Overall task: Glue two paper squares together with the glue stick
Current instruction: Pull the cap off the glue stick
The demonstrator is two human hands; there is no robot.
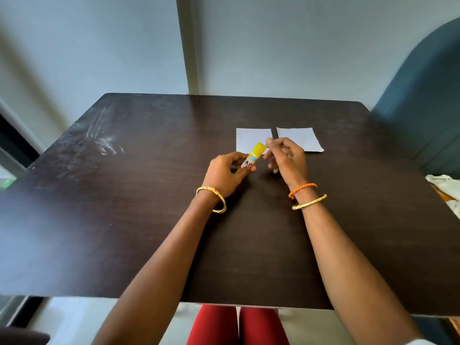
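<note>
Two white paper squares lie side by side on the dark table, the left square [250,139] and the right square [302,136], with a narrow gap between them. My left hand [227,174] grips the lower body of a glue stick [254,155] with a yellow cap, tilted up and to the right just in front of the left square. My right hand [286,158] hovers beside the cap, its fingers spread and its fingertips close to the cap's top. Both hands partly hide the squares' near edges.
The dark wooden table [124,207] spreads wide around the hands, with scuff marks [102,138] at the far left. A teal chair back [428,108] stands at the right. Cloth [445,190] lies by the table's right edge. A wall rises behind.
</note>
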